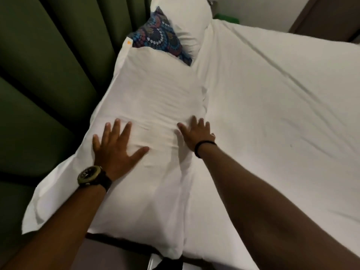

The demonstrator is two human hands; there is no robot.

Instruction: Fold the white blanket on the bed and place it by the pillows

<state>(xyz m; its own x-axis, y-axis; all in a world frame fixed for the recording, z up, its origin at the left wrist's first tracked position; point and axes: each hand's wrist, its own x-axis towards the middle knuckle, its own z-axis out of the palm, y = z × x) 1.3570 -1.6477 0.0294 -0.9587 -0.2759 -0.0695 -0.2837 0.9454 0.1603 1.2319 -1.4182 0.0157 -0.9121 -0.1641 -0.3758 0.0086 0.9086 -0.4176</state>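
A large white pillow (152, 90) lies along the left side of the bed. My left hand (115, 147) rests flat on it with fingers spread, a watch on the wrist. Near the pillow's right edge my right hand (196, 131) also presses flat, a black band at the wrist. Beyond this pillow lie a blue patterned cushion (159, 34) and another white pillow (185, 14). White bedding (282, 98) covers the bed to the right, smooth with a few long creases. I cannot tell the blanket apart from the sheet.
Dark green padded wall panels (48, 75) run along the left of the bed. A pale wall and a brown door or panel (327, 14) stand beyond the far end. The bed's near edge shows at the bottom.
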